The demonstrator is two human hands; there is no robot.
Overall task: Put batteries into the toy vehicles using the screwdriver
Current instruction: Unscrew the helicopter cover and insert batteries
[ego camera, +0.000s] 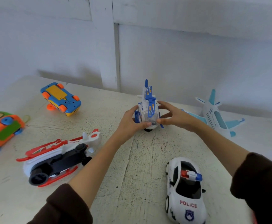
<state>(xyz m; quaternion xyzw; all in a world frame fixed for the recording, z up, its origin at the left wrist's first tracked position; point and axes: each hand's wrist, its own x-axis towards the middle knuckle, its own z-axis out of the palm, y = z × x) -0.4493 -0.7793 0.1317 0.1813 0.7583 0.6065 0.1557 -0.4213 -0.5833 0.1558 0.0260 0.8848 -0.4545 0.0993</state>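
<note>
Left grip [130,122] and right grip [174,116]: both clasp blue-white toy plane [148,109] | plane: table [140,159] centre, upright | police car [186,191], 5 o'clock: "POLICE"

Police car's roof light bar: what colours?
Red, white and blue, on the white police car; clearest in the head view, the only one.
</note>
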